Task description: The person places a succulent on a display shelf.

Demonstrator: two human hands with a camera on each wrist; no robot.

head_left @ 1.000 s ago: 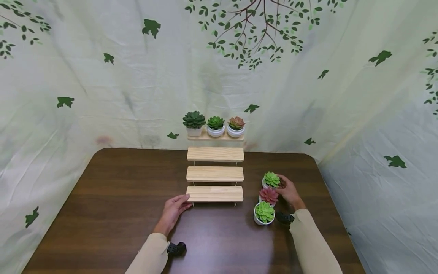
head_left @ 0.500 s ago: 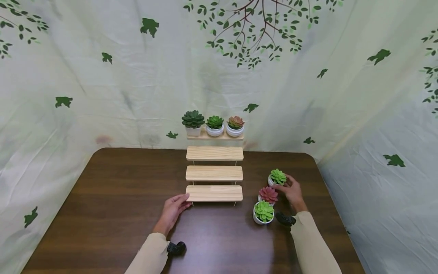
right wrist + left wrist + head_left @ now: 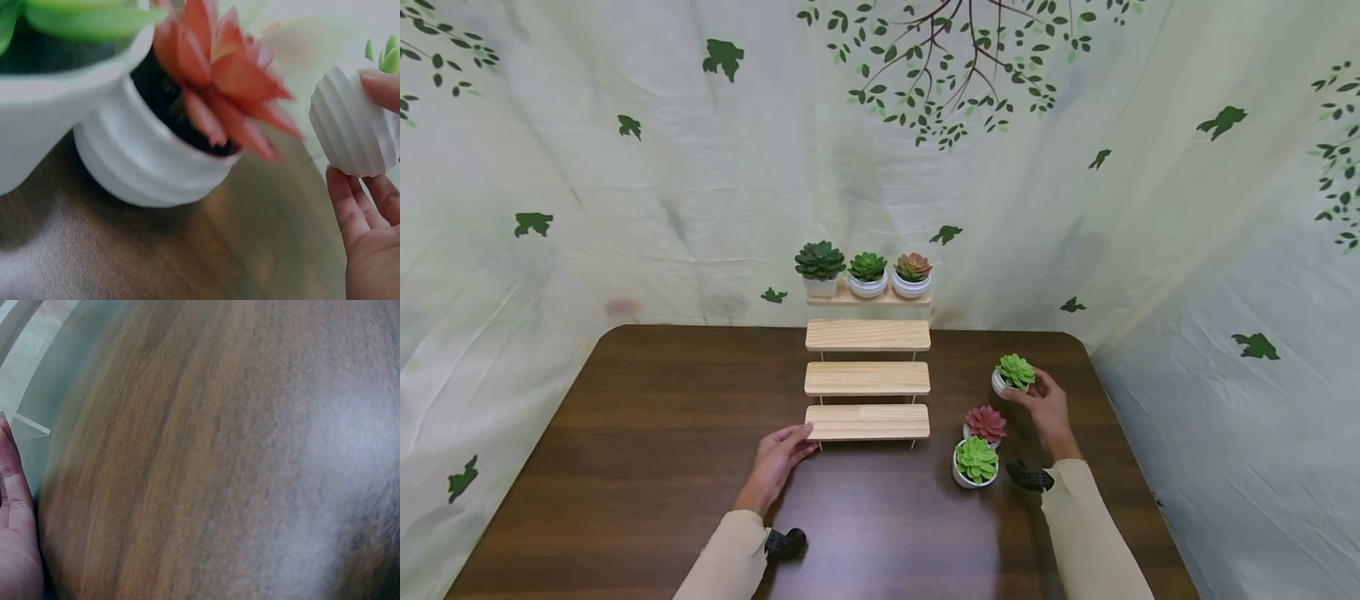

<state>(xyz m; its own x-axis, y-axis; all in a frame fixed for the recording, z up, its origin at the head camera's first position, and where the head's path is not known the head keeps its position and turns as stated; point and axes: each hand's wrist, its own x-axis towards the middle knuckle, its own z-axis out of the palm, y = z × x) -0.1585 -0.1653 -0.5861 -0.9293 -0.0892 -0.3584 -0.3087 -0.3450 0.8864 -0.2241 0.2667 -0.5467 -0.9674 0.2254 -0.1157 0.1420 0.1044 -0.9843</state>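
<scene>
Taking the pale, four-tier wooden step stand point(image 3: 867, 422) as the clock's centre, the right hand point(image 3: 1048, 414) is past two o'clock, grasping a small white ribbed pot with a bright-green rosette succulent point(image 3: 1013, 375) between thumb and fingertips; whether the base clears the table is hard to tell. The left hand point(image 3: 775, 461), at eight o'clock, pinches the near left corner of the lowest tier — a sensible brace, since the stand looks light. To carry this pot well, I would grip the rigid wall rather than the leaves, level it, and swing it wide of the white pot with a dusky-red succulent point(image 3: 985, 423) at three o'clock and the white pot with a lime-green succulent point(image 3: 975, 460) just nearer the person. The held pot's wall shows soft slanting flutes and a matt finish in the right wrist view, and it leans a little; its leaves are plump, pointed and layered, probably soft plastic that would bend if squeezed.
</scene>
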